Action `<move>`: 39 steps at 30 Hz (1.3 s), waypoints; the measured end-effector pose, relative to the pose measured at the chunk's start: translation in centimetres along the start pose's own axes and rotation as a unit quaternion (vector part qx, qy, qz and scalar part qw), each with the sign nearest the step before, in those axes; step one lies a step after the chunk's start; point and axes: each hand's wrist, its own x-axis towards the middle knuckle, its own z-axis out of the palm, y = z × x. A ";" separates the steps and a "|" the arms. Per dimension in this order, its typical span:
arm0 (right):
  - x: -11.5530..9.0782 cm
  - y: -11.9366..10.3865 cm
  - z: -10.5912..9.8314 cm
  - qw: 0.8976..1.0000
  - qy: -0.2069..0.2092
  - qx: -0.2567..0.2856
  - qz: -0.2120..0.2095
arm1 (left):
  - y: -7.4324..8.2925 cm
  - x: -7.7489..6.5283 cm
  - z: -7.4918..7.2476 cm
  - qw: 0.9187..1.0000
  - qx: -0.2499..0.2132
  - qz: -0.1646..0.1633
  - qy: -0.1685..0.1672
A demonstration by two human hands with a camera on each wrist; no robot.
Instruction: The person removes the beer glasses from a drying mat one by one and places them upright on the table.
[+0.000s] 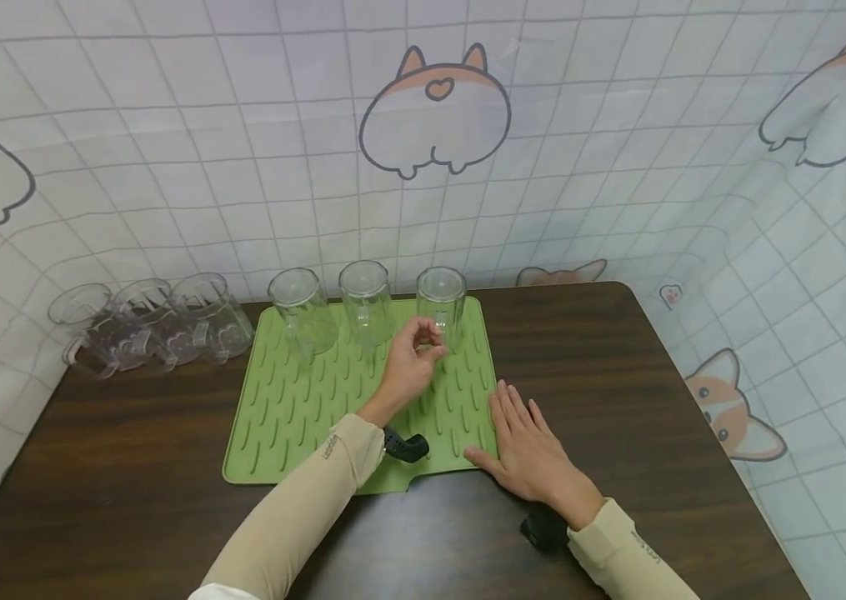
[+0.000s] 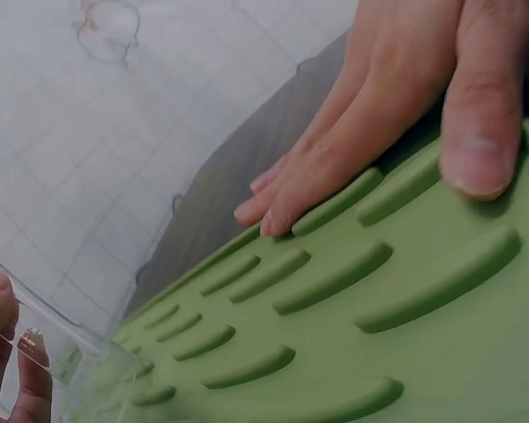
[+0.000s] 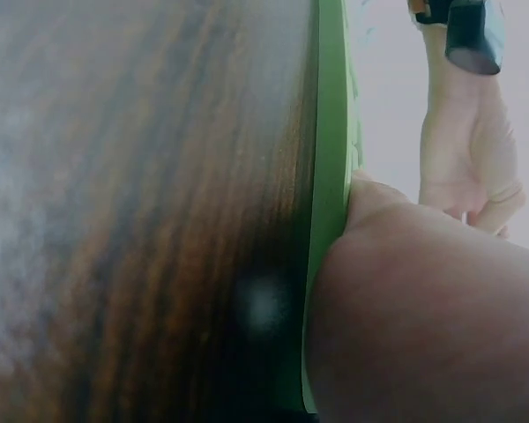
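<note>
My left hand (image 1: 409, 362) pinches the handle of a clear glass mug (image 1: 443, 292) at the back right of the green drying mat (image 1: 302, 458). In the left wrist view the thumb and fingers curl around the handle at the lower left edge, with the mug's wall (image 2: 97, 370) beside them. My right hand (image 1: 531, 454) lies flat with straight fingers on the mat's right edge, thumb on the mat. Two more glass mugs, one on the left (image 1: 302, 304) and one in the middle (image 1: 366, 296), stand along the back of the mat.
Three clear mugs (image 1: 212, 321) stand close together on the dark wooden table (image 1: 130, 483), left of the mat. Behind the table hangs a white gridded cloth (image 1: 242, 167) with dog drawings, which also runs along both sides.
</note>
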 end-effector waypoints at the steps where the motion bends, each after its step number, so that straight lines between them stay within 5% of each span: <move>1: 0.0 -0.1 0.0 1.000 -0.001 -0.001 0.002 | 0.2 -0.2 -0.1 1.000 0.004 0.005 -0.004; 39: -0.3 -0.3 -0.9 0.999 0.029 0.038 0.003 | 4.0 -5.3 -3.6 0.985 0.099 0.099 -0.100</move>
